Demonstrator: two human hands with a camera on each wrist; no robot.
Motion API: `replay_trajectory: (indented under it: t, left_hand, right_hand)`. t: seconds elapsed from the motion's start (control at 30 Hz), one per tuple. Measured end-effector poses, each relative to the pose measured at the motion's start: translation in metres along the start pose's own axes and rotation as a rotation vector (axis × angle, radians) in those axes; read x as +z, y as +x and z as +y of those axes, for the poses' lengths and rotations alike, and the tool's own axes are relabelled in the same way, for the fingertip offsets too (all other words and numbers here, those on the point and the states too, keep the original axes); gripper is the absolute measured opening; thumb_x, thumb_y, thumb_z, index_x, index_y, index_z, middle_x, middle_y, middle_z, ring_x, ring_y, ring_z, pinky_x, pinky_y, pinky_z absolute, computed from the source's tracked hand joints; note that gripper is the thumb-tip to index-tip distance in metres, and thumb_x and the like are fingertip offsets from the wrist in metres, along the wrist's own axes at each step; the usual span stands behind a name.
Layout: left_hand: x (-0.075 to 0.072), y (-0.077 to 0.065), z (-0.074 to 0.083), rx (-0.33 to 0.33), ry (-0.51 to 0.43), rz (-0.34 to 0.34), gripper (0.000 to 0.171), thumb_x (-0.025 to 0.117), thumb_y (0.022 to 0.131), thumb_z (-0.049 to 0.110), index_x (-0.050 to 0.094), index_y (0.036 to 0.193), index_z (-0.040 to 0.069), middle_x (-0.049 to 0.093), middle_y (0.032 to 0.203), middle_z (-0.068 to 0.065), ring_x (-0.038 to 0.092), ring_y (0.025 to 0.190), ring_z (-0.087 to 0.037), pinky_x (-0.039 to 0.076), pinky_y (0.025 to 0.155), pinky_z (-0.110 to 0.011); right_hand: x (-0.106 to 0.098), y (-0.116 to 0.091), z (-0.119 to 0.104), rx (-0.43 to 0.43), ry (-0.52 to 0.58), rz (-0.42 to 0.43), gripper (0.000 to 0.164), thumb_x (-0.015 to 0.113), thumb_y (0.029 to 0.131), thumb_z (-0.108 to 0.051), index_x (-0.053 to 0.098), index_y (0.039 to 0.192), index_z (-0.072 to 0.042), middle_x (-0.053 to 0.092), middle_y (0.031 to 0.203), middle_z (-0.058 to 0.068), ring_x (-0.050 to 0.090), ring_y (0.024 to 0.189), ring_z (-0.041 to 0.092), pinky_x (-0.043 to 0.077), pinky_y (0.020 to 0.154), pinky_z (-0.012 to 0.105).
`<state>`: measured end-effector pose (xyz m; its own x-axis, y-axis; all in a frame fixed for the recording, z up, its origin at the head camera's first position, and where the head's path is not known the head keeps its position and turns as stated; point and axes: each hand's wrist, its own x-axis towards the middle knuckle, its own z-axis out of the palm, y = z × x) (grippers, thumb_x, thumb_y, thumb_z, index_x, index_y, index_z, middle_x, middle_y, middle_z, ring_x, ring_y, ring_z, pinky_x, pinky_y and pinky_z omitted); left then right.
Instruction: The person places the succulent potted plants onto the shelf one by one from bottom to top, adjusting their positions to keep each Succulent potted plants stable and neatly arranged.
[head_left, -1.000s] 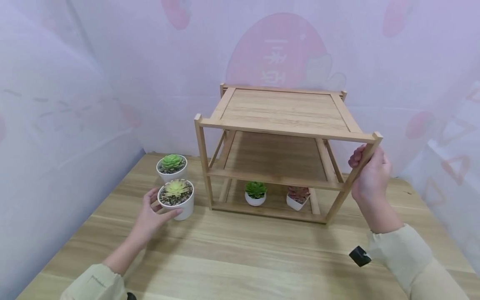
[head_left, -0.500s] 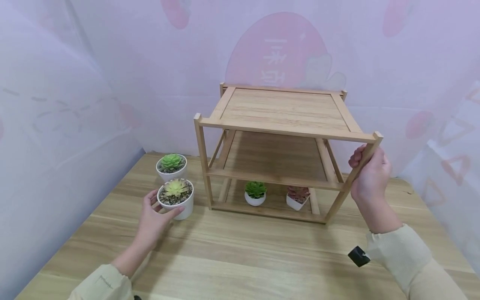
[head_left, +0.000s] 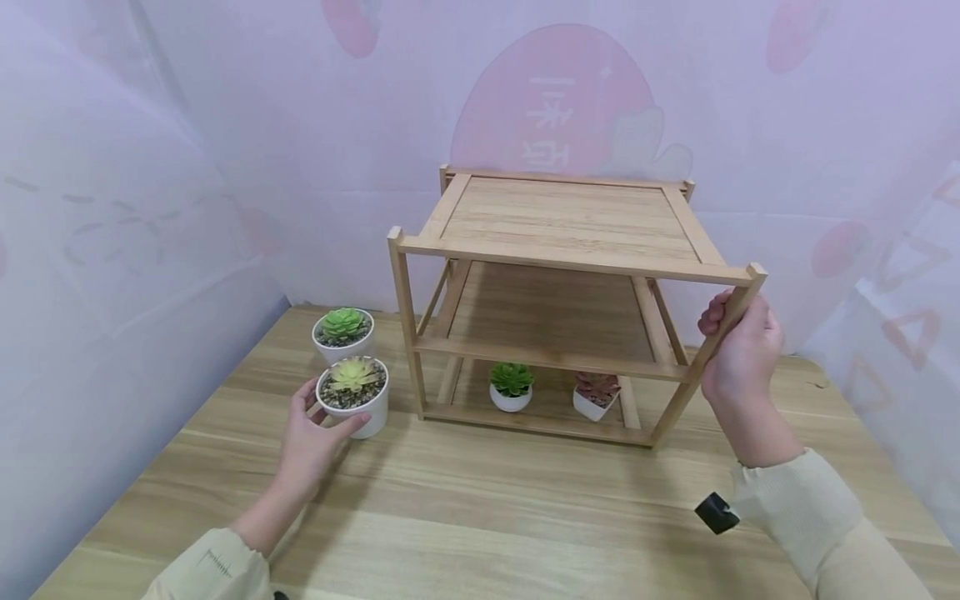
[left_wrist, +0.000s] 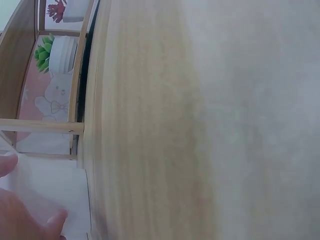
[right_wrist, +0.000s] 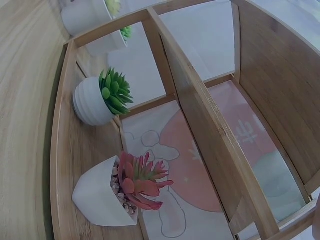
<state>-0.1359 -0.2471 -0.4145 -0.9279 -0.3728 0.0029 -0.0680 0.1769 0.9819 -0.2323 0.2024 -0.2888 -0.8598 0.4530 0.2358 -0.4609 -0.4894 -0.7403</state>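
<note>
At the left of the head view, my left hand (head_left: 311, 437) holds a white pot with a pale yellow-green succulent (head_left: 354, 383), thumb across its front and fingers at its left side. Right behind it stands another white pot with a green succulent (head_left: 343, 329). My right hand (head_left: 742, 346) grips the front right post of a light wooden three-tier shelf (head_left: 570, 221). On the bottom tier sit a small green succulent in a round, ribbed white pot (right_wrist: 93, 101) and a red succulent in an angular white pot (right_wrist: 102, 195), both plain in the right wrist view.
The wood-grain table (head_left: 450, 517) spreads in front of the shelf. A pale printed cloth (head_left: 337, 192) hangs behind and along both sides. The shelf's middle tier (head_left: 551, 312) and top tier bear nothing.
My left forearm and sleeve have shifted slightly to the right, while the hand stays at the yellow-green succulent's pot. The right hand and the shelf have not moved.
</note>
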Motion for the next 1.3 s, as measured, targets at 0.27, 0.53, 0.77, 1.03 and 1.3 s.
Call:
replay_trajectory:
  t: [0.27, 0.53, 0.77, 1.03, 1.3]
  left_hand:
    - [0.0035, 0.0042, 0.0003, -0.007, 0.007, 0.020, 0.108, 0.083, 0.083, 0.002, 0.007, 0.160, -0.001, 0.020, 0.160, -0.030, 0.029, 0.144, -0.047, 0.033, 0.118, -0.053]
    - [0.0037, 0.0060, 0.0019, -0.008, 0.018, 0.034, 0.106, 0.083, 0.083, 0.004, 0.011, 0.159, -0.001, 0.023, 0.159, -0.030, 0.032, 0.143, -0.046, 0.034, 0.117, -0.051]
    - [0.0040, 0.0066, 0.0018, -0.017, 0.022, 0.039, 0.105, 0.084, 0.083, 0.004, 0.012, 0.159, -0.001, 0.022, 0.161, -0.028, 0.031, 0.144, -0.045, 0.037, 0.115, -0.049]
    - [0.0040, 0.0086, 0.0014, -0.020, 0.017, 0.040, 0.105, 0.085, 0.082, 0.003, 0.013, 0.158, -0.002, 0.024, 0.161, -0.027, 0.034, 0.141, -0.043, 0.045, 0.089, -0.012]
    - [0.0016, 0.0089, 0.0039, -0.051, 0.051, 0.034, 0.104, 0.084, 0.082, 0.003, 0.015, 0.159, -0.001, 0.028, 0.160, -0.025, 0.036, 0.141, -0.041, 0.047, 0.097, -0.019]
  right_hand:
    - [0.0025, -0.0013, -0.0002, 0.014, 0.037, 0.018, 0.036, 0.041, 0.108, -0.008, 0.057, 0.078, 0.001, 0.057, 0.069, 0.008, 0.046, 0.060, 0.015, 0.043, 0.052, 0.020]
    - [0.0015, -0.0009, 0.0007, -0.013, 0.014, 0.009, 0.036, 0.040, 0.109, -0.009, 0.057, 0.079, 0.001, 0.056, 0.070, 0.008, 0.046, 0.060, 0.015, 0.043, 0.054, 0.020]
    - [0.0011, -0.0010, 0.0008, -0.009, 0.027, 0.017, 0.035, 0.040, 0.109, -0.009, 0.057, 0.079, 0.001, 0.056, 0.070, 0.008, 0.046, 0.060, 0.015, 0.043, 0.053, 0.020]
    - [0.0015, -0.0008, 0.0017, -0.011, 0.036, 0.012, 0.036, 0.039, 0.108, -0.006, 0.057, 0.078, 0.001, 0.056, 0.068, 0.008, 0.045, 0.059, 0.015, 0.042, 0.052, 0.020]
    - [0.0017, -0.0003, 0.0022, -0.006, 0.043, 0.021, 0.036, 0.040, 0.108, -0.006, 0.057, 0.077, 0.001, 0.056, 0.068, 0.008, 0.046, 0.059, 0.015, 0.042, 0.051, 0.019]
